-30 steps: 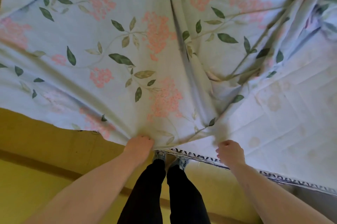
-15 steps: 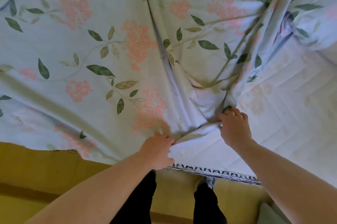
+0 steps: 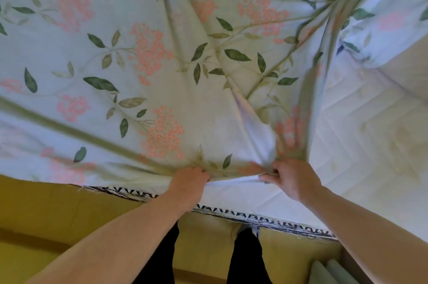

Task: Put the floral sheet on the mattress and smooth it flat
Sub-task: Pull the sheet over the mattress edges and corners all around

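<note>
The floral sheet (image 3: 148, 70), pale blue with pink blossoms and green leaves, covers the left and middle of the mattress (image 3: 370, 135). Long folds run across it, and its right part is bunched toward the upper right. The white quilted mattress top is bare on the right. My left hand (image 3: 188, 183) grips the sheet's near edge at the mattress front. My right hand (image 3: 293, 179) pinches the same edge a little to the right. A short strip of hem is pulled taut between the two hands.
A patterned dark-and-white trim (image 3: 266, 220) runs along the mattress's front edge. Below it is a yellow-olive bed frame (image 3: 58, 209). My legs in black trousers (image 3: 247, 258) stand against the frame. A grey object (image 3: 328, 272) sits at the lower right.
Both hands moved up from the mattress front edge onto the sheet's hem. The right hand slid rightward, spreading the sheet edge and uncovering more floral print between the folds.
</note>
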Demonstrator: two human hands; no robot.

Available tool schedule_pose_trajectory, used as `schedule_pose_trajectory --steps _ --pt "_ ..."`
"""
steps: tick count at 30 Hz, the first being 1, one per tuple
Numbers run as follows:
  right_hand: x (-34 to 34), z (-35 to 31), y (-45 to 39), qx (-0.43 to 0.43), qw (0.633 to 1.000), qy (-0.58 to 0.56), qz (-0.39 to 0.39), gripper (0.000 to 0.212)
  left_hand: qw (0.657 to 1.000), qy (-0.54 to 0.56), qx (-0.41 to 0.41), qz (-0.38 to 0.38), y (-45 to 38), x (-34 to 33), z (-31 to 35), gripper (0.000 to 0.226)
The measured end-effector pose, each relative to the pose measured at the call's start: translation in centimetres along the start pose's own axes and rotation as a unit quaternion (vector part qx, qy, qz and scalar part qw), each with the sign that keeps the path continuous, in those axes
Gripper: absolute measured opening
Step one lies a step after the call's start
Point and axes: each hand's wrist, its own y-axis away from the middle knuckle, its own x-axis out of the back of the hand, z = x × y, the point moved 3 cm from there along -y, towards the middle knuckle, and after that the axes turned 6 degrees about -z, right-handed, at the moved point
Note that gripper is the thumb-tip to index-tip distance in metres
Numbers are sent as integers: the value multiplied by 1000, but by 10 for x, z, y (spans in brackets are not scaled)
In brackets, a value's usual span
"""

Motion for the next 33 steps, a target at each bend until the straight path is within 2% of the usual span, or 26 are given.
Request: schedule_pose_trajectory --steps 2,4,5,8,10,12,16,19,22,26,28,30,32,33 --pt "0 8 1 8 997 66 32 62 1000 -3 18 -15 -1 2 4 33" --pt "-4 18 3 0 995 97 22 47 999 6 31 -16 2 4 9 36" --pt "-6 23 5 -9 995 99 8 47 999 10 40 -13 3 3 11 39" --pt "0 41 12 -23 998 38 40 89 997 10 71 -22 8 0 16 56" --pt "2 50 15 -22 999 16 44 101 995 6 87 -37 10 -1 17 62" --pt "-3 56 20 -17 999 26 30 104 993 2 103 -52 10 -2 21 62" --pt "-18 64 26 -32 995 79 47 70 987 15 146 -68 11 -8 22 61" --pt "-16 82 28 -92 993 71 20 60 986 19 152 -70 12 -8 22 61" --pt "-12 84 34 -110 993 28 -17 53 985 10 156 -74 11 -7 23 59" --pt "-16 73 50 -98 976 -162 -111 33 978 4 162 -128 7 -4 25 56" --pt "-23 76 61 -84 964 -201 -153 37 969 -31 139 -201 5 8 28 56" --pt "-31 86 72 -82 959 -218 -164 49 949 -67 117 -283 0 36 39 56" --pt "-32 92 78 -93 941 -295 -139 45 953 -78 94 -277 -16 77 55 39" --pt "-27 100 80 -105 925 -353 -98 38 967 -77 76 -232 -31 102 70 31"
